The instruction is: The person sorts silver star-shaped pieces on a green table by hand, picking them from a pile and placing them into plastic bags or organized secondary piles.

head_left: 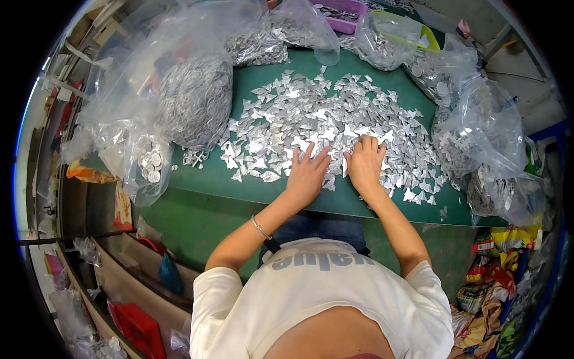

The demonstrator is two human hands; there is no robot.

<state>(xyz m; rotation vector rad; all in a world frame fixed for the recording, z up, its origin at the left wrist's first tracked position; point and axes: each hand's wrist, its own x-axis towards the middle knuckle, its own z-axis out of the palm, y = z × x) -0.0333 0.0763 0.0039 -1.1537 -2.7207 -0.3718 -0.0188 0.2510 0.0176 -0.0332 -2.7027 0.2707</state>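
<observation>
A wide heap of small flat silvery metal pieces, many of them pointed or winged in outline, is spread over the green tabletop. My left hand rests at the heap's near edge, fingers spread and touching the pieces, with nothing gripped. Just to its right, my right hand lies on the heap, palm down. Its fingers reach forward over the pieces and bend a little at the tips. Whatever lies beneath that palm is hidden.
At the left stands a clear bag packed with grey ring-like pieces, beside a bag of round discs. More filled bags line the right side. A purple bin sits at the back. Open drawers are at lower left.
</observation>
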